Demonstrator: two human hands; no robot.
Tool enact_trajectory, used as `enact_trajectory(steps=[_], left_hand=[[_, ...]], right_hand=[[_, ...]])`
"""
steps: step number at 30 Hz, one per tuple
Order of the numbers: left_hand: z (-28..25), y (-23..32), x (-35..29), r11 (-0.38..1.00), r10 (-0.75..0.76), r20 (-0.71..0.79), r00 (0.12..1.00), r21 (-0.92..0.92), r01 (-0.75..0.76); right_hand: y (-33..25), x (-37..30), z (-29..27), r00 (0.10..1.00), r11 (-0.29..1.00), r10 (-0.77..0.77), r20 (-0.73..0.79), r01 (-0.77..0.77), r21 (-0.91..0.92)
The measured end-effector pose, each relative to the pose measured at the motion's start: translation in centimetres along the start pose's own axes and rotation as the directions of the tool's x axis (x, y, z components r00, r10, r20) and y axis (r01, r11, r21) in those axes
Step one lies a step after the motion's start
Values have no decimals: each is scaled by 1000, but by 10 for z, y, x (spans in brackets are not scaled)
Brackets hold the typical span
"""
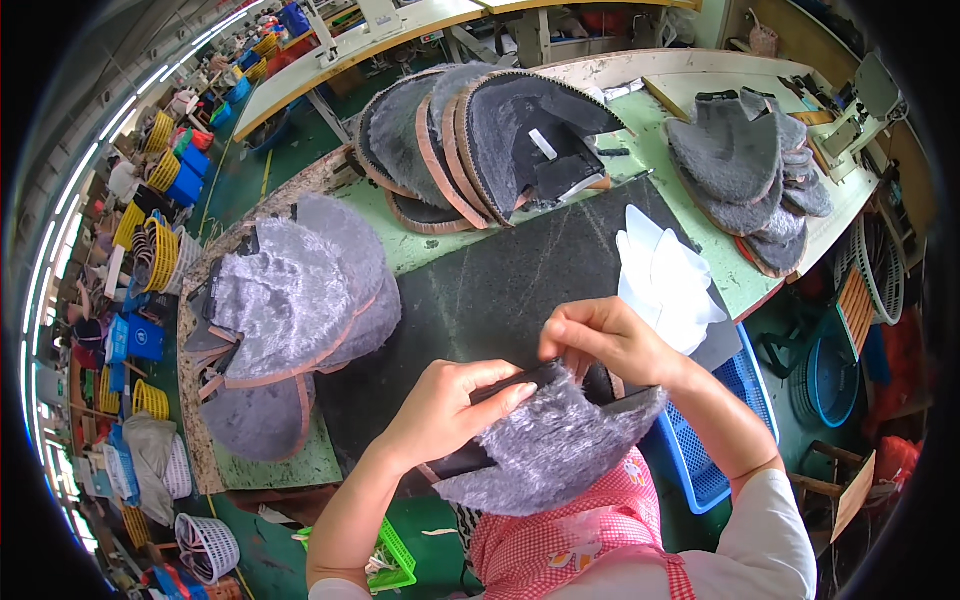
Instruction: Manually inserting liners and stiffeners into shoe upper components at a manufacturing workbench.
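A piece of grey fuzzy cloth (555,450) hangs between the person's hands at the near edge of the table, its shaggy side showing and a dark strip (545,374) along its upper edge. At its 10 o'clock, the left hand (450,410) grips that edge between thumb and fingers. At its 1 o'clock, the right hand (605,345) has its thumb and fingers curled together at the far end of the strip; whether they pinch the cloth, I cannot tell.

Below the cloth, at 6 o'clock, is a red-checked apron (560,540). A black mat (480,270) lies on the green table (410,258), beyond the hands. Past the right hand, at 1 o'clock, thin white sheets (665,280) overlap on the mat. A blue basket (735,385) sits beside the table at 3 o'clock, and a green basket (395,550) lower down at 8 o'clock.

Farther out, a pile of fuzzy pieces (290,280) lies at 10 o'clock, a stack of dark curved pieces (480,140) at 12 o'clock, and another grey heap (730,150) at 1 o'clock.
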State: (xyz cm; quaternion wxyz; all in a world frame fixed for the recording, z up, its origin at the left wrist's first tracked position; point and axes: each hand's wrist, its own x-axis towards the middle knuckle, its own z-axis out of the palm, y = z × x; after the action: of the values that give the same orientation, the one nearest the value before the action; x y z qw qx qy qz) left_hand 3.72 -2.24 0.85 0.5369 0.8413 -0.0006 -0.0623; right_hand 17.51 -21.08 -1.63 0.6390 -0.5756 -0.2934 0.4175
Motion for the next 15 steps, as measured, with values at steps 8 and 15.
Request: enact_trajectory(steps=[8, 15], left_hand=[[-3, -17, -2, 890, -117, 193, 974, -415, 190], [-12, -65, -3, 800, -220, 17, 975, -569, 190]], right_hand=[[6, 4, -2, 980, 877, -195, -45, 154, -454], [-11, -4, -28, 976, 983, 23, -218, -61, -171]])
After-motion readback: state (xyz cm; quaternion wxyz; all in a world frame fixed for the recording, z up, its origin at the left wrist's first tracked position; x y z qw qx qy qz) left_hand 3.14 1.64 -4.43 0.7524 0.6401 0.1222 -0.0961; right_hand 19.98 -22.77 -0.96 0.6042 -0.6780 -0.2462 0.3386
